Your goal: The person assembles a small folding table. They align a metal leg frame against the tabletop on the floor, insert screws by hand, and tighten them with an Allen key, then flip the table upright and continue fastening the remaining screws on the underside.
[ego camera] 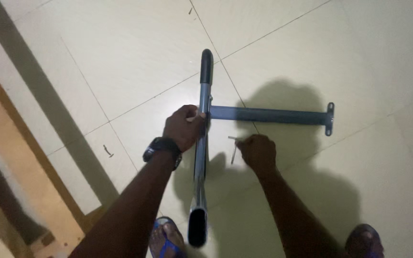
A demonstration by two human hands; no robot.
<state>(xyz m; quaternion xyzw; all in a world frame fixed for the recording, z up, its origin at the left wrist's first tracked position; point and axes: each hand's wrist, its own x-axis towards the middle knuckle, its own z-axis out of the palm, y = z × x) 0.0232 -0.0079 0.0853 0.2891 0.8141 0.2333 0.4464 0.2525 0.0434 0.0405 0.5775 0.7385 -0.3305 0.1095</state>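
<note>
Two bare hands are working over a T-shaped metal frame [205,143] lying on a pale tiled floor [120,57]. The frame's long tube is running straight away from the person, from an open oval end near their feet to a black rubber cap [207,66] at the far end. A dark flat crossbar [268,115] is branching off to the right of that tube, ending in a small mounting bracket [330,119].

The left hand [183,126], with a black wristwatch [161,148] on its wrist, is clenching the tube right at the joint where the crossbar meets it. The right hand [259,153] is closing its grip around a small L-shaped hex key [233,148], held just right of the tube and just below the crossbar. The key's longer leg is pointing down, roughly parallel to the tube. The joint is lying up and to the left of the key, close by but not touching. Blue sandals [164,237] are showing beside the tube's near end.
</note>
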